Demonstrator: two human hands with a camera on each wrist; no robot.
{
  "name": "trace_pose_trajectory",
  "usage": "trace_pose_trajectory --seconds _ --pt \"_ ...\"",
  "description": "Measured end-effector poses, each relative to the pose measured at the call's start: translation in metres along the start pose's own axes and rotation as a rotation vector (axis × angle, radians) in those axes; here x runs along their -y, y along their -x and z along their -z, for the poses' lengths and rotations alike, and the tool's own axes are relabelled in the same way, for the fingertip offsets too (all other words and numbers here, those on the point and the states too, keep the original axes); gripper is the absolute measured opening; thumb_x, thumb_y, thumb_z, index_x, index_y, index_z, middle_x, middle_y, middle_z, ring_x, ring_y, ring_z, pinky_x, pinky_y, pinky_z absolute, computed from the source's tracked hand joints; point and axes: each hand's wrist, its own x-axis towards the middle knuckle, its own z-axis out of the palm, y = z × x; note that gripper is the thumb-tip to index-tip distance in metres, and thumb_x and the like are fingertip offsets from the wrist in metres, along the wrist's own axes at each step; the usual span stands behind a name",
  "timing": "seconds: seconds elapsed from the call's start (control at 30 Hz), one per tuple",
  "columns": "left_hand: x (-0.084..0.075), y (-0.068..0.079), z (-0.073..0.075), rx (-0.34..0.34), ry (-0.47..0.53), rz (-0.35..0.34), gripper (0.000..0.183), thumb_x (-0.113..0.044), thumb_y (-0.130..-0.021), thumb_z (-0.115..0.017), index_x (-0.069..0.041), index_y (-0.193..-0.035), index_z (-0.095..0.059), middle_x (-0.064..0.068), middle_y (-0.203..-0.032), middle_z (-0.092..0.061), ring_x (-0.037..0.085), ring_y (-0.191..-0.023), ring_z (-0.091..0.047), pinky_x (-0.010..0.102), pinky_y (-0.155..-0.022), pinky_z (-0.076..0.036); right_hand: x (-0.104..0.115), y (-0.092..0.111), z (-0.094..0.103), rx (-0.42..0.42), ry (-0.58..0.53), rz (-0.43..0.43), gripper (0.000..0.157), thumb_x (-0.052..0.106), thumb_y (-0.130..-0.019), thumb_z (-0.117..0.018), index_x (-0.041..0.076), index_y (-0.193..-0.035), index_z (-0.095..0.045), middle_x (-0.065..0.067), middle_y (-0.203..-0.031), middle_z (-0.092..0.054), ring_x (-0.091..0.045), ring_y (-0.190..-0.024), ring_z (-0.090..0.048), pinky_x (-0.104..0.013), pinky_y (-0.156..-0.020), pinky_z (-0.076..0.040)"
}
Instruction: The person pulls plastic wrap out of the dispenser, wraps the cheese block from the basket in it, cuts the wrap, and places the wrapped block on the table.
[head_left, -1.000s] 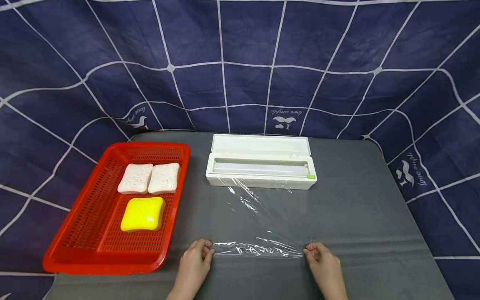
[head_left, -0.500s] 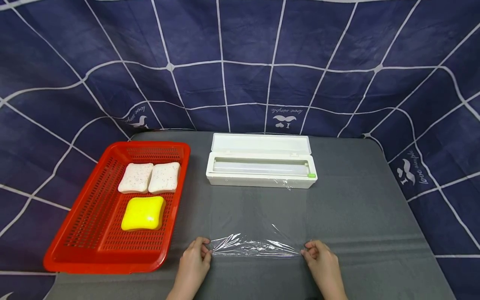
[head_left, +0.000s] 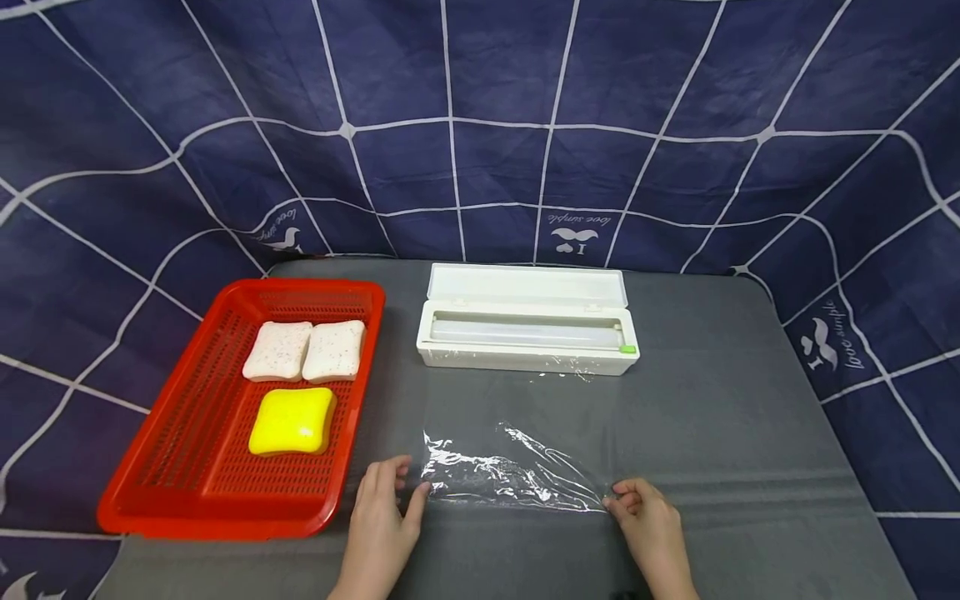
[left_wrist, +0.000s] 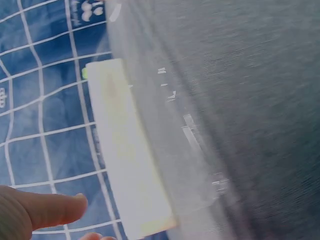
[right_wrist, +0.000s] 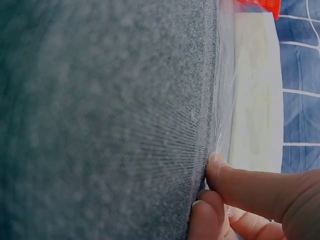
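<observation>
A sheet of clear cling film (head_left: 510, 483) stretches over the grey table from the white cling film dispenser (head_left: 528, 358), whose lid stands up at the back. My right hand (head_left: 647, 525) pinches the near right corner of the film between thumb and fingers; in the right wrist view the thumb (right_wrist: 250, 190) presses at the film's edge. My left hand (head_left: 381, 521) is beside the near left corner, thumb and fingers spread apart and holding nothing. In the left wrist view its thumb (left_wrist: 55, 207) shows apart from the film. The film's near part is wrinkled and shiny.
To the left stands a red plastic basket (head_left: 180, 521) with two white speckled, rounded square pieces (head_left: 306, 352) and a yellow one (head_left: 292, 421) inside. A green slider (head_left: 627, 349) sits at the dispenser's right end. Blue checked cloth (head_left: 495, 158) hangs behind the table.
My left hand has let go of the film's near left corner and opened, shifting slightly left and away. The film there has slackened. My right hand keeps its pinch, almost unmoved.
</observation>
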Motion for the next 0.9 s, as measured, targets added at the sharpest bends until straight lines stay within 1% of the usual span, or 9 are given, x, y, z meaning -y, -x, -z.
trace_pose_trajectory --seconds 0.07,0.17,0.27,0.37,0.5,0.63,0.7,0.8,0.9 --pt "-0.006 -0.003 0.007 -0.01 0.015 -0.011 0.045 -0.003 -0.069 -0.088 -0.004 -0.107 -0.063 0.004 -0.091 -0.059 0.015 -0.078 -0.054 0.029 -0.065 -0.05 -0.001 -0.001 0.0 0.009 -0.002 -0.007 0.016 0.009 -0.079 -0.08 0.004 -0.088 -0.068 0.001 -0.073 -0.063 -0.005 -0.063 -0.052 -0.024 -0.058 -0.043" --pt "-0.013 -0.007 0.016 -0.005 0.03 0.008 0.046 -0.003 -0.069 -0.087 -0.005 -0.108 -0.063 0.005 -0.091 -0.06 0.014 -0.078 -0.055 0.027 -0.063 -0.051 -0.001 -0.002 0.0 0.01 -0.003 -0.008 0.016 0.009 -0.079 -0.08 0.004 -0.087 -0.068 0.001 -0.072 -0.062 -0.006 -0.062 -0.052 -0.024 -0.057 -0.043" --pt "-0.02 -0.012 0.03 0.008 0.03 0.048 0.047 -0.004 -0.07 -0.087 -0.005 -0.111 -0.063 0.006 -0.094 -0.061 0.015 -0.081 -0.057 0.031 -0.066 -0.053 0.0 -0.002 -0.001 0.009 -0.005 -0.009 0.016 0.009 -0.079 -0.08 0.003 -0.087 -0.068 0.0 -0.072 -0.061 -0.006 -0.062 -0.051 -0.024 -0.057 -0.042" --pt "-0.024 -0.021 0.049 -0.012 0.029 0.08 0.048 -0.003 -0.072 -0.086 -0.004 -0.114 -0.062 0.008 -0.099 -0.064 0.019 -0.086 -0.06 0.037 -0.071 -0.053 0.0 -0.002 -0.001 -0.001 -0.005 -0.008 0.016 0.008 -0.078 -0.08 0.003 -0.086 -0.068 0.0 -0.071 -0.061 -0.006 -0.062 -0.05 -0.024 -0.056 -0.042" --pt "-0.02 -0.039 0.083 -0.082 0.055 0.124 0.052 -0.004 -0.075 -0.083 -0.003 -0.121 -0.06 0.014 -0.111 -0.065 0.027 -0.1 -0.058 0.041 -0.082 -0.045 0.001 -0.003 -0.001 -0.015 -0.006 -0.016 0.015 0.008 -0.078 -0.081 0.003 -0.085 -0.068 -0.001 -0.072 -0.062 -0.005 -0.062 -0.05 -0.023 -0.056 -0.042" --pt "-0.002 -0.062 0.114 -0.087 0.041 0.178 0.058 -0.008 -0.08 -0.08 -0.002 -0.131 -0.054 0.021 -0.124 -0.059 0.037 -0.111 -0.051 0.048 -0.086 -0.039 0.002 -0.003 -0.001 -0.015 -0.007 -0.019 0.015 0.007 -0.078 -0.081 0.002 -0.085 -0.068 -0.002 -0.072 -0.062 -0.006 -0.062 -0.051 -0.023 -0.055 -0.041" --pt "0.012 -0.076 0.127 -0.042 0.012 0.173 0.062 -0.011 -0.081 -0.079 -0.001 -0.135 -0.05 0.025 -0.128 -0.055 0.042 -0.116 -0.046 0.055 -0.089 -0.038 0.002 -0.003 -0.001 -0.012 -0.011 -0.014 0.016 0.008 -0.078 -0.081 0.002 -0.084 -0.068 -0.002 -0.072 -0.062 -0.006 -0.062 -0.051 -0.024 -0.055 -0.041" --pt "0.039 -0.1 0.143 0.086 -0.034 0.138 0.074 -0.016 -0.081 -0.08 0.003 -0.141 -0.042 0.03 -0.135 -0.048 0.048 -0.12 -0.039 0.065 -0.094 -0.035 0.002 -0.003 0.0 -0.008 -0.011 -0.014 0.015 0.008 -0.078 -0.081 0.003 -0.085 -0.068 -0.001 -0.071 -0.062 -0.005 -0.062 -0.051 -0.024 -0.056 -0.041" --pt "0.07 -0.125 0.154 0.268 -0.052 0.055 0.085 -0.02 -0.079 -0.083 0.006 -0.145 -0.036 0.034 -0.139 -0.041 0.053 -0.123 -0.034 0.071 -0.095 -0.033 0.001 -0.003 0.001 -0.002 -0.013 -0.023 0.015 0.009 -0.078 -0.081 0.004 -0.085 -0.068 0.0 -0.071 -0.063 -0.004 -0.061 -0.051 -0.023 -0.056 -0.042"
